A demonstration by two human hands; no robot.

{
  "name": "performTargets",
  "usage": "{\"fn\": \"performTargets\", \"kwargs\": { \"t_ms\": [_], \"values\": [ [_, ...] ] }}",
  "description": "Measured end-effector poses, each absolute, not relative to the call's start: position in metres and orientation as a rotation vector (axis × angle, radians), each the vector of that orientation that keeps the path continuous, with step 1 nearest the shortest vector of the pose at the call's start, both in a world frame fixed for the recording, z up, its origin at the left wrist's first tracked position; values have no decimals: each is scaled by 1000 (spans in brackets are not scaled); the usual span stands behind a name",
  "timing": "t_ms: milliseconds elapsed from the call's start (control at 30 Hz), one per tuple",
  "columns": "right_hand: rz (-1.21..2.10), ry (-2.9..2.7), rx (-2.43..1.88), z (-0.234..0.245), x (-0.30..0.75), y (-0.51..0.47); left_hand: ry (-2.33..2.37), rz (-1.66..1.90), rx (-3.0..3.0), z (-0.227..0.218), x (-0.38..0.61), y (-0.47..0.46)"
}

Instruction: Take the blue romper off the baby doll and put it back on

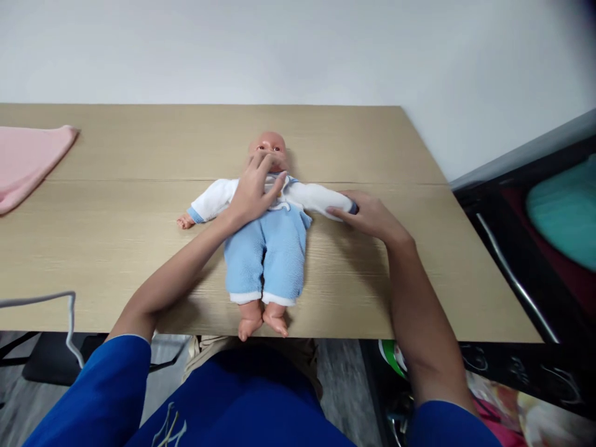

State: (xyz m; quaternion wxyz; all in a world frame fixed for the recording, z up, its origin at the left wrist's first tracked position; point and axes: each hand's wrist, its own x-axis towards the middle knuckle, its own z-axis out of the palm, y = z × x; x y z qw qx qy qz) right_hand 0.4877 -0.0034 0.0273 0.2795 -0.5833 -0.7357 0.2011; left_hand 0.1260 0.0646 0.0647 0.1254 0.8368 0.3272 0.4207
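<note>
A baby doll [265, 248] in a white top and light blue trousers lies on its back on the wooden table [116, 248], its bare feet at the near edge. My left hand [256, 186] rests on its chest with the fingers spread up toward the chin, covering the lower part of the doll's head. Around the cuff of the doll's sleeve on the right, my right hand [367, 214] is closed, hiding the doll's hand there. The other doll arm stretches out to the left, its small hand showing past a blue cuff.
A pink cloth [35, 161] lies at the table's left side. A white cable [69, 310] hangs over the near left edge. On the right stands a dark rack [512, 248] with a teal item [565, 208]. A pale wall [233, 49] borders the table's far edge.
</note>
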Motion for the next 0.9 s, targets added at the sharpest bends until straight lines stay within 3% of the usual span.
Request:
{"fn": "performTargets", "kwargs": {
  "t_ms": [200,333,500,733,900],
  "values": [
    [208,-1986,-1581,25,466,-11,1279,1377,2211,35,67,23],
    [51,-2107,-1360,37,426,-23,1470,1260,2144,16,39,-2],
    [332,-2132,-1184,33,389,-32,1464,1013,2144,11,23,-11],
    [804,-1737,-1131,3,388,-15,1206,1062,1726,-1,22,1],
    [930,-1370,-1163,-18,377,-5,1203,1053,1696,6,23,1]
  ]
}}
